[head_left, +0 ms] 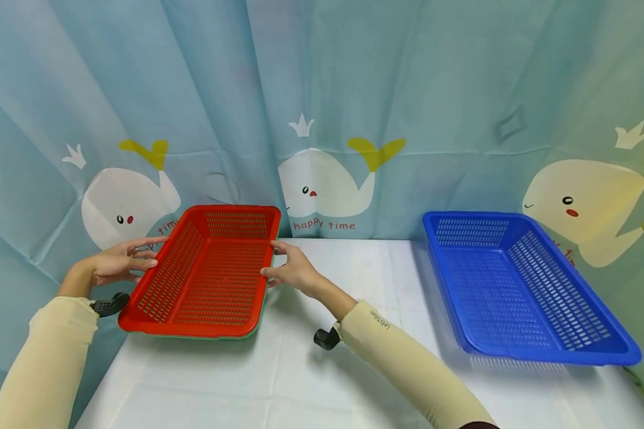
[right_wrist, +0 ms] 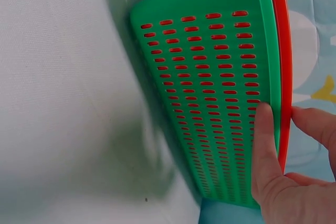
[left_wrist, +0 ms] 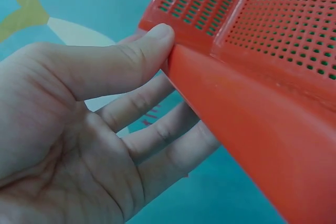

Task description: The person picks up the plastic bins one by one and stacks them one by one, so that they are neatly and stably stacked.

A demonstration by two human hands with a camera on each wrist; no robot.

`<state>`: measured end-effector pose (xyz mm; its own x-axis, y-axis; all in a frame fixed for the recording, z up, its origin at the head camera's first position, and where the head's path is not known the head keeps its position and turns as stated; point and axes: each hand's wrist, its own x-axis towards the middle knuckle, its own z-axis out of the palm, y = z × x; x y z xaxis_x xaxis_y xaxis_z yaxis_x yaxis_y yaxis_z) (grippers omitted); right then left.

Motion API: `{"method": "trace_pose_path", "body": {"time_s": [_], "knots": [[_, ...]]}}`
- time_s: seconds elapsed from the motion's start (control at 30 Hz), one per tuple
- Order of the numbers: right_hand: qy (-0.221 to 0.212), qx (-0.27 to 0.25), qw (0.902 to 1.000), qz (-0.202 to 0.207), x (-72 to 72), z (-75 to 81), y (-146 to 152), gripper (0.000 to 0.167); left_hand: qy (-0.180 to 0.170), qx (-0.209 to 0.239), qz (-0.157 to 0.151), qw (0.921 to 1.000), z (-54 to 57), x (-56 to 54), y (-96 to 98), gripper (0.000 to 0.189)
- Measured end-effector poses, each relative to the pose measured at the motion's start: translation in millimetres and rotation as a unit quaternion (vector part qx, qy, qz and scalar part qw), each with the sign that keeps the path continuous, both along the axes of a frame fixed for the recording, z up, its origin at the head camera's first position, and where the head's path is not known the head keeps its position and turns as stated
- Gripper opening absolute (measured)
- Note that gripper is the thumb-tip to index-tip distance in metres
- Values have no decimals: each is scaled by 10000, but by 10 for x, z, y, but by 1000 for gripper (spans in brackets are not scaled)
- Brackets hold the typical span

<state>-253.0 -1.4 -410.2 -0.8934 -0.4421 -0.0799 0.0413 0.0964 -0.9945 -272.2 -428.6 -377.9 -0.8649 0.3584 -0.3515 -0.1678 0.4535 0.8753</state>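
A red perforated plastic basket sits nested in a green one, toward the left of the head view. Only a thin strip of green shows there, below the red rim. My left hand holds the red basket's left rim; in the left wrist view its thumb lies on the rim, the other fingers behind and partly hidden. My right hand pinches the right side of the stack. In the right wrist view one digit lies on the green wall and another touches the red rim.
A blue perforated basket stands at the right of the white-covered table. Behind the table hangs a light blue curtain printed with white whales. A black wrist device juts from the right sleeve.
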Motion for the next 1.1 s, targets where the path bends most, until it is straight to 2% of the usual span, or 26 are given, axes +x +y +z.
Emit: {"method": "trace_pose_path", "body": {"time_s": [0.27,0.7,1.1], "knots": [[-72,-147,9999,12,8,5,-2,81,88,-19,166,9998,-5,-4,-16,77],[-66,-164,9998,-26,16,22,-9,82,178,-48,186,9997,30,15,-3,76],[-32,141,9999,-79,9,-7,22,81,242,-293,21,9993,56,46,68,78]]}}
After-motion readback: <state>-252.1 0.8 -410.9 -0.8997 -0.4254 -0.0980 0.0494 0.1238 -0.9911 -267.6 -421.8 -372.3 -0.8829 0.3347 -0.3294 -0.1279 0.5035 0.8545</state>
